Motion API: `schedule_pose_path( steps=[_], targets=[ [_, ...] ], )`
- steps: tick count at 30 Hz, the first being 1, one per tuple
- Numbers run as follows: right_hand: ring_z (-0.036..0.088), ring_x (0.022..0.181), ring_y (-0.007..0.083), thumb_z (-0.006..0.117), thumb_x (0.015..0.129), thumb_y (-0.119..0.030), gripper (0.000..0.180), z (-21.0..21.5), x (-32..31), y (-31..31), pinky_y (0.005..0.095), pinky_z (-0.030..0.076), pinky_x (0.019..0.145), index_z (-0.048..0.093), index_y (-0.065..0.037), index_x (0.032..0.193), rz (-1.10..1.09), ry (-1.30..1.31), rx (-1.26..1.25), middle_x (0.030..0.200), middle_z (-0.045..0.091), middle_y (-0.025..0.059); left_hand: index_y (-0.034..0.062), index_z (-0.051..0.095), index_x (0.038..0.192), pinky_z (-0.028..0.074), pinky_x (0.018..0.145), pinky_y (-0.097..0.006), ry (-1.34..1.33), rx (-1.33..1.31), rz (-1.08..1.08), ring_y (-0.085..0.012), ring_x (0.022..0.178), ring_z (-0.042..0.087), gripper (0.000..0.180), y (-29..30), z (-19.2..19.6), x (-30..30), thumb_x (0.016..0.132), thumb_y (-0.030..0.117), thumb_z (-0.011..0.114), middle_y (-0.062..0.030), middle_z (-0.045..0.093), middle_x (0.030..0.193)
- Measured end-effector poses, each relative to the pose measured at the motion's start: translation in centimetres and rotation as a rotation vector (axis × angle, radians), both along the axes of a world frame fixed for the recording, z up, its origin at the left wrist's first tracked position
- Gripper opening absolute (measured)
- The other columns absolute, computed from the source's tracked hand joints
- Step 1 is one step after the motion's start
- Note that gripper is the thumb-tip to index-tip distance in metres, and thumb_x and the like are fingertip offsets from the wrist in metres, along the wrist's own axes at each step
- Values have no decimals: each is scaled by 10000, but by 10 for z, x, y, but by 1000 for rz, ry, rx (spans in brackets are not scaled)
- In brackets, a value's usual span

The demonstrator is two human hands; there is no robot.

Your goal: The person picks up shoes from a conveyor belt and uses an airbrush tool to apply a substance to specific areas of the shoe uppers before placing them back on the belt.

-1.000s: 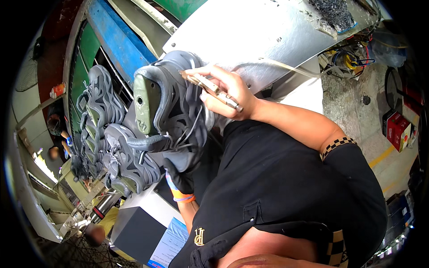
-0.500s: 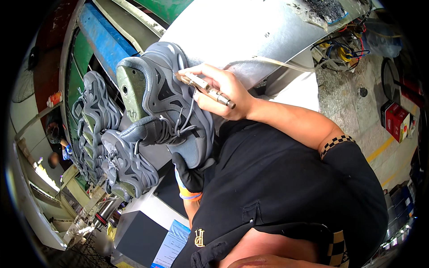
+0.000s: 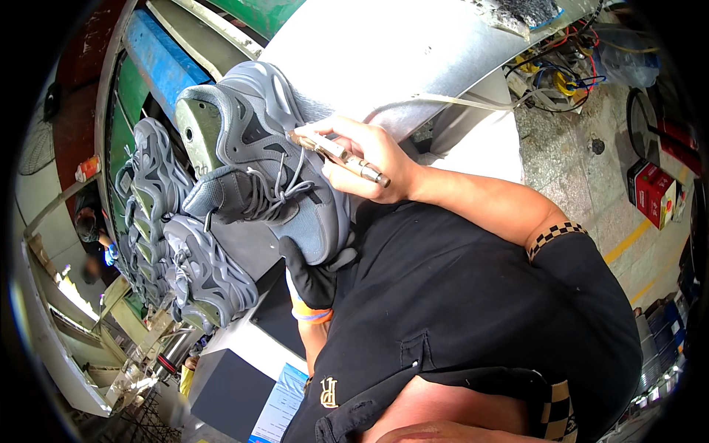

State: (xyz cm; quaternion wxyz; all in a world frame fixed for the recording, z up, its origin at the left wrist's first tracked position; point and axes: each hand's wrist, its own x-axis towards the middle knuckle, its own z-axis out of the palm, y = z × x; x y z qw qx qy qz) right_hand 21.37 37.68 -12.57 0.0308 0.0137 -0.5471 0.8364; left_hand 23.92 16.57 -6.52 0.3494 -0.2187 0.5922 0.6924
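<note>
A grey lace-up sneaker [image 3: 303, 214] with a chunky sole is held on its side, a green shoe last [image 3: 198, 133] filling its opening. My left hand [image 3: 310, 277], in a dark-palmed glove with an orange cuff, grips the toe from below. My bare right hand [image 3: 377, 159] is closed around a slim silvery metal tool [image 3: 343, 156] with a cylindrical fitting at its near end. The tool's tip is close to the sole's edge at midfoot; whether it touches cannot be told.
More grey sneakers on green lasts [image 3: 203, 269] stand in a row at left. A pale metal surface [image 3: 354, 59] lies beyond, with a clear hose [image 3: 458, 100] across its edge. Cables [image 3: 565, 77] and a red box [image 3: 653, 193] are at right. Another person [image 3: 92, 229] is at far left.
The sneaker has shifted slightly left and up, its toe end tilting a little. My gloved left hand moved with it. The tool in my right hand stays near the sole edge, slightly lower.
</note>
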Motion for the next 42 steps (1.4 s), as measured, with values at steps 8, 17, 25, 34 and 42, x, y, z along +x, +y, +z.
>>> schedule_pose_path(
  steps=[8,17,25,34,42],
  targets=[
    [456,580,32,575,746,-62,452,0,10,-2,215,392,556,530,4,1191,-37,-11,-60,668,542,-23,-14,349,1381,609,709,-359,-85,54,30,-324,940,660,843,8,-3,-5,882,662,419,-205,566,1224],
    [432,569,25,588,763,-78,469,2,36,21,209,374,555,525,-15,1223,73,-116,-50,636,530,-32,-32,309,1397,607,748,-365,-157,195,-15,-330,1010,640,905,21,-7,-13,869,700,381,-231,539,1255],
    [398,562,11,577,771,-37,461,17,60,43,202,351,546,517,-20,1228,117,-214,-6,617,485,-54,-70,337,1380,549,862,-456,-354,397,-46,-377,1084,599,952,34,-13,-16,866,731,310,-258,549,1238],
    [453,550,25,529,780,-6,454,64,56,86,200,378,511,508,34,1232,166,-366,146,961,598,50,-89,324,1373,533,887,-434,-448,610,-247,-364,1133,573,1020,83,-21,-27,838,777,254,-268,536,1255],
    [537,715,30,529,770,-4,473,68,63,78,197,433,673,513,49,1240,-38,-253,399,976,633,59,-1,385,1347,512,889,-307,-292,722,-232,-208,1070,605,877,132,-17,-37,884,732,255,-158,592,1184]
  ],
)
